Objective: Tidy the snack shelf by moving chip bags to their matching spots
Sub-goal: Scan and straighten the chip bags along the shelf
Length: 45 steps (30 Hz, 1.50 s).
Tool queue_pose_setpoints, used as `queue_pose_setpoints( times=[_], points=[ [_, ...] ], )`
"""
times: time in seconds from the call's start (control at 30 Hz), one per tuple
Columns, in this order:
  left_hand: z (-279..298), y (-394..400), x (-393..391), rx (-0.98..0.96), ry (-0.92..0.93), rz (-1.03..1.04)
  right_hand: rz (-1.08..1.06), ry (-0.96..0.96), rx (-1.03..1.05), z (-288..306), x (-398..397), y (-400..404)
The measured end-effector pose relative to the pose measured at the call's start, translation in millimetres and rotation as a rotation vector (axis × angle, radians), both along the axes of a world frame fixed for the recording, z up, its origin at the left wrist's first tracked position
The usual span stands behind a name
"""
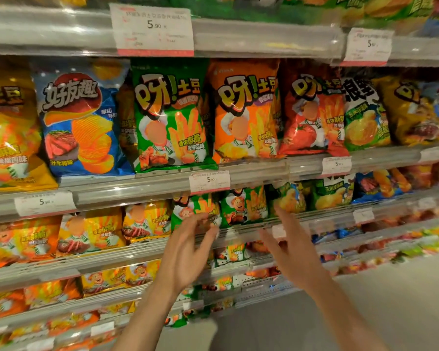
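Shelves (137, 184) of chip bags (171, 115)

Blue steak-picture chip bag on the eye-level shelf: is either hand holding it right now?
No. The blue bag stands untouched between a yellow bag and a green bag, while the left hand and right hand hover open one shelf lower.

On the middle shelf the blue bag (83, 122) shows ridged yellow chips and a red logo. Beside it stand a green bag (171, 115), an orange bag (243, 110) and a red bag (312, 115). The price tags (154, 30) are white with a red lower edge.
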<state>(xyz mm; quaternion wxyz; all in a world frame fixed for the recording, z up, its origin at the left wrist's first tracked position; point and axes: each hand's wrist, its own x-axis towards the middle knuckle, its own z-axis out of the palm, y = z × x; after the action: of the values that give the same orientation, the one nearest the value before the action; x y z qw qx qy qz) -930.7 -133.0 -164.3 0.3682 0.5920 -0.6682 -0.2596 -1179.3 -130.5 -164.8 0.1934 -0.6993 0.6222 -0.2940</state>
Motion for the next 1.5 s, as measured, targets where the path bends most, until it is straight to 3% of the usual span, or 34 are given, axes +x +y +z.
queue_pose_setpoints(
  times=[0.23, 0.43, 0.83, 1.1, 1.2, 1.3, 1.5],
  points=[
    [-10.8, 24.0, -37.6, 0.074, 0.009, 0.037, -0.057, -0.189, 0.154, -31.2, -42.7, 15.6],
    [-6.7, 14.6, -115.8, 0.085, 0.03, 0.097, -0.019, -0.307, 0.173, -42.3, -116.1, -4.9],
    [20.9, -33.7, -301.6, 0.083, 0.212, 0.217, 0.04, -0.26, 0.103, -11.3, -288.4, -61.7],
    [32.7, -67.7, -325.7, 0.102, 0.499, 0.321, -0.057, -0.025, -0.26, 15.3, -313.4, -85.5],
    [36.9, -80.2, -326.8, 0.151, 0.593, 0.364, -0.004, 0.081, -0.469, 27.6, -306.7, -103.4],
    [45.4, -90.2, -330.7, 0.232, 0.813, 0.37, 0.101, 0.186, -0.632, 44.6, -288.1, -122.7],
    [52.8, -105.4, -337.0, 0.298, 1.062, 0.324, 0.174, 0.468, -0.656, 47.5, -262.3, -148.3]
  ],
)
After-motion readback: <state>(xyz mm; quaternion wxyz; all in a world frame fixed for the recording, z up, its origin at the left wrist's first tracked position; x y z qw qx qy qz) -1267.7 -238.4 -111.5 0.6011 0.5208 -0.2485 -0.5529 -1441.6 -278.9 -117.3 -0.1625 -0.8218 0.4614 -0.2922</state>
